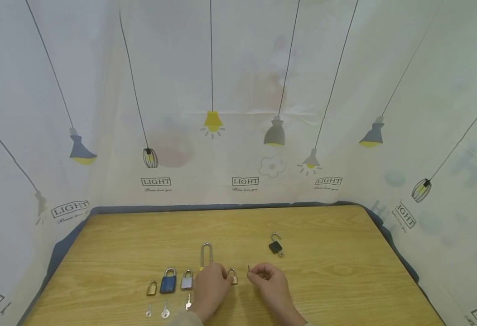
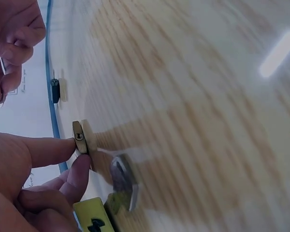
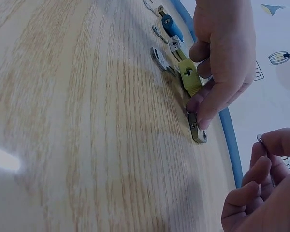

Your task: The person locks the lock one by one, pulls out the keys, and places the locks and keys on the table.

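My left hand (image 1: 213,287) pinches a small brass padlock (image 2: 79,137) at its body between thumb and finger, close over the table. Its keyhole faces the person in both wrist views, and its shackle (image 1: 232,270) points away from the person. To the right, my right hand (image 1: 272,285) is raised and pinches a small thin metal key (image 3: 260,138), apart from the padlock; the fingers hide most of the key. A yellow padlock (image 3: 189,75) with a long shackle (image 1: 206,253) lies just left of the brass one, partly behind the left hand. A grey-headed key (image 3: 158,58) lies by its keyhole.
A row on the wooden table (image 1: 344,271) continues left with a silver padlock (image 1: 187,280), a blue padlock (image 1: 167,283) and another brass padlock (image 1: 151,288), keys in front of them. Farther back at right lies a black padlock (image 1: 275,247), shackle open, key in it.
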`<state>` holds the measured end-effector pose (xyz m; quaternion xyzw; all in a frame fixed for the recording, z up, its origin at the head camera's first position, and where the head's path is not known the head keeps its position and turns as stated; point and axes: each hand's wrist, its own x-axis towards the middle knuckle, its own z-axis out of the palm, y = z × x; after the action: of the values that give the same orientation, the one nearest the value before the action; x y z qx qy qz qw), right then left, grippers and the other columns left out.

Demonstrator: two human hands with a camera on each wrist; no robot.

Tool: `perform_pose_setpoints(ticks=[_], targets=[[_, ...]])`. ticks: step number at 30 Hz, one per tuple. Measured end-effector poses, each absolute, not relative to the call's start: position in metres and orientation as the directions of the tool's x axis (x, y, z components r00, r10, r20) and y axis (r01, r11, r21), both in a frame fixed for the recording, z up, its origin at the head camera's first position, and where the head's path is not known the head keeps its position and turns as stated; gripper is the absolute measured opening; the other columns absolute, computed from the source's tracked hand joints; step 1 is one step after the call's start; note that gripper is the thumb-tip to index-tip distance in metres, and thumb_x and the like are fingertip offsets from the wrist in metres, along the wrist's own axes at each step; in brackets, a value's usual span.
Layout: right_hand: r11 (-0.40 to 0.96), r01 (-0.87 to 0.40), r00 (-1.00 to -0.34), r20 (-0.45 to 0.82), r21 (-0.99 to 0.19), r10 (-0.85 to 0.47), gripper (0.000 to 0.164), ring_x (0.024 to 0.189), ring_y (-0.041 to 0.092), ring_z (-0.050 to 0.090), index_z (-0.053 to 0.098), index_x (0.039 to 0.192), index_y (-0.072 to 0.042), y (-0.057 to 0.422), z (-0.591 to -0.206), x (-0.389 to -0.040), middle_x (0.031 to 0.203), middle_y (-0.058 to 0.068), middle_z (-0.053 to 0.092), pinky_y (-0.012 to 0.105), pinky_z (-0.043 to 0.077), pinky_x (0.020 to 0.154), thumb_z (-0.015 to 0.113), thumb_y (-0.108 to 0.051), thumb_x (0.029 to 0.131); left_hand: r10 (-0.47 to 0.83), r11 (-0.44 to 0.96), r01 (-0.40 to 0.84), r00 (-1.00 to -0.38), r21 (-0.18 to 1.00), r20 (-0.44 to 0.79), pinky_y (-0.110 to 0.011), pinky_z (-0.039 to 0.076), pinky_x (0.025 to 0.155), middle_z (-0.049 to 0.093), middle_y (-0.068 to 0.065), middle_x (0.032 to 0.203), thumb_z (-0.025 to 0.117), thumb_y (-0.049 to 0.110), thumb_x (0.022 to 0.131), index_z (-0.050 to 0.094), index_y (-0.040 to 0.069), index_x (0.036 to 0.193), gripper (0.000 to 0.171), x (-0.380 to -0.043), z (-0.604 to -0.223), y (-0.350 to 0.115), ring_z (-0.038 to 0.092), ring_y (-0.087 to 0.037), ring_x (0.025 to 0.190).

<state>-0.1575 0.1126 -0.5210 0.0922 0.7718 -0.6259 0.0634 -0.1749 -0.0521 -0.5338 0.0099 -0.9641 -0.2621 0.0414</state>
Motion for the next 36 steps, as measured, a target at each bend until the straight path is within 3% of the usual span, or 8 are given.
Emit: perform_pose_setpoints(ticks=[10,22,36], targets=[[0.308,0.174,-0.985,-0.168,-0.935,0.047,0.013,0.080,0.019,0.053,0.066,0.089,-0.012,0.111,-0.526,-0.157,0.086,0.002,0.062,0.032,0.042,0.070,0.072,-0.021,0.082,-0.010,0.846,0.026,-0.998,0.532,0.064,-0.035,0.043,0.055,0.065,0.002,0.070,0.076,0.027,0.074,0.066,0.016,0.071,0.015,-0.174,-0.534,-0.056,0.053,-0.015,0.060],[0.495,0.043,-0.981,-0.130,-0.868,-0.142,0.006,0.068,0.017,0.053,0.065,0.079,-0.016,0.104,-0.534,-0.144,0.073,-0.002,0.061,0.034,0.042,0.059,0.071,-0.019,0.078,0.002,0.770,0.001,-1.000,0.638,0.000,-0.026,0.045,0.050,0.065,0.006,0.075,0.068,0.028,0.084,0.068,0.019,0.084,0.010,-0.179,-0.517,-0.074,0.053,-0.007,0.057],[0.655,0.052,-0.991,-0.121,-0.754,-0.060,0.010,0.057,0.012,0.051,0.061,0.073,-0.019,0.078,-0.538,-0.138,0.063,-0.008,0.057,0.032,0.040,0.052,0.070,-0.016,0.076,-0.051,0.746,-0.051,-0.999,0.664,-0.019,-0.029,0.043,0.046,0.065,0.005,0.070,0.071,0.029,0.082,0.067,0.022,0.080,0.009,-0.177,-0.514,-0.085,0.052,-0.010,0.053]])
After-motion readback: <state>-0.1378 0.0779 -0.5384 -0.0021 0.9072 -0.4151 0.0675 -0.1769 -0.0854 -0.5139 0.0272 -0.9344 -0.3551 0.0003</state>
